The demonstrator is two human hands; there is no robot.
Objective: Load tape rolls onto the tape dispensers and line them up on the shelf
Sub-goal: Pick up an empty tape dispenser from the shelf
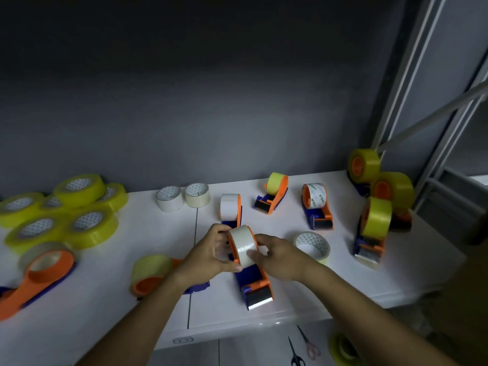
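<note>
An orange and blue tape dispenser (254,283) lies at the middle front of the white shelf (290,307), its toothed blade toward me. A white tape roll (244,244) sits on its wheel. My left hand (211,253) grips the roll and wheel from the left, thumb on the roll's lower edge. My right hand (280,257) pinches the roll's front face from the right. Several loaded dispensers stand behind and to the right, one white-rolled (231,207) just behind my hands. A loose white roll (313,245) lies flat to the right.
Several yellow rolls (60,215) are heaped at the far left, two white rolls (182,198) at the back. Two dispensers (39,273) (153,273) lie on their sides at front left. Below the shelf lie two pairs of scissors (303,347) and a yellow roll (343,348).
</note>
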